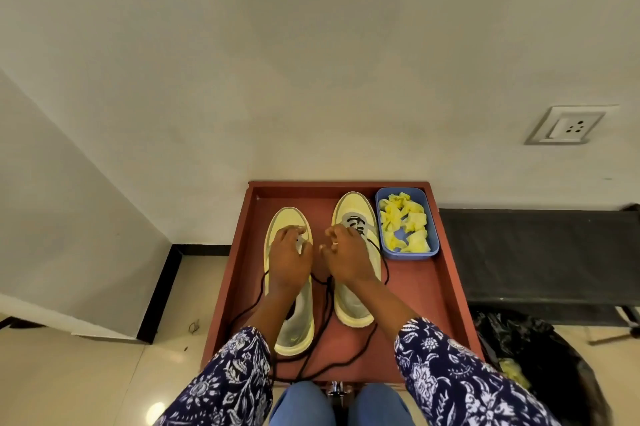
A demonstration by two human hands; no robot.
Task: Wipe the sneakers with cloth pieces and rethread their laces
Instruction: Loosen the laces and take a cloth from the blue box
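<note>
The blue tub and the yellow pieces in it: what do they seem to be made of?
The blue tub looks like moulded plastic: smooth matt walls, rounded corners, an even rim. The yellow pieces look like soft cloth, crumpled and folded into irregular shapes; the weave is too small to tell.

A red-brown tray table (446, 290) is standing against a white wall (311, 62). A wall socket plate (568, 125) is sitting on the wall at the right. A dark bench (536, 252) is running along the wall beside the table, and a black plastic bag (540, 353) is lying on the cream tiled floor (104, 377) below it.
</note>
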